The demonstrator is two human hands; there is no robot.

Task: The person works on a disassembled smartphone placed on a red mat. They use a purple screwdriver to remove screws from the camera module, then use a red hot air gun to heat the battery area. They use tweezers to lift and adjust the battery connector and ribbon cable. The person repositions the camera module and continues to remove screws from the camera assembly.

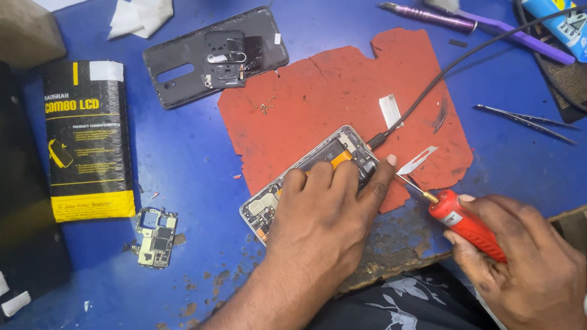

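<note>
An opened phone frame (322, 156) lies tilted on a torn red mat (343, 85), its inner parts and an orange flex strip showing. My left hand (325, 213) lies flat over its middle and pins it down. My right hand (521, 257) grips a red-handled tool (466, 225) whose thin metal blade (415, 162) points at the phone's right edge, just by my left thumb tip. A black cable runs to the phone's upper end.
A dark phone back cover (215, 59) lies at the mat's upper left. A small circuit board (157, 237) and a black-and-yellow packet (88, 140) sit left. Tweezers (524, 120), a purple tool (476, 22) and a glue tube (572, 26) lie right. The table's front edge is worn.
</note>
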